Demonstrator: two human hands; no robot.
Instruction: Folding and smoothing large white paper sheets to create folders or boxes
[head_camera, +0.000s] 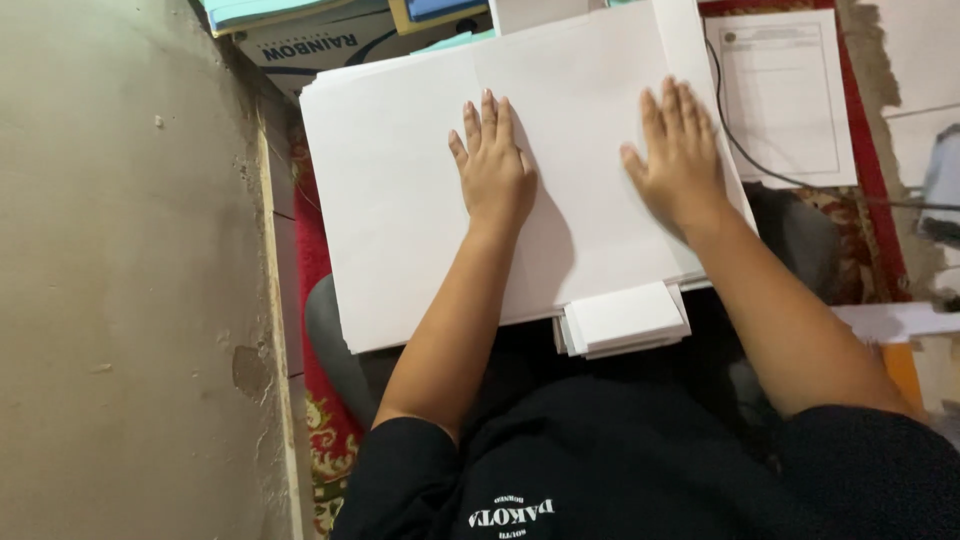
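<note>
A large stack of white paper sheets (400, 200) lies in front of me, over my lap. My left hand (493, 165) rests flat on the middle of the top sheet, fingers together and pointing away from me. Near the stack's right edge my right hand (680, 155) lies flat on the paper, fingers slightly spread. Neither hand grips anything. A smaller pile of folded white sheets (625, 318) sticks out from under the stack's near edge.
A bare plaster wall (120, 270) fills the left side. A printed sheet (785, 95) lies at the upper right on a red patterned carpet (880, 170), with a black cable (740, 150) beside it. Boxes and coloured folders (330, 30) sit beyond the stack.
</note>
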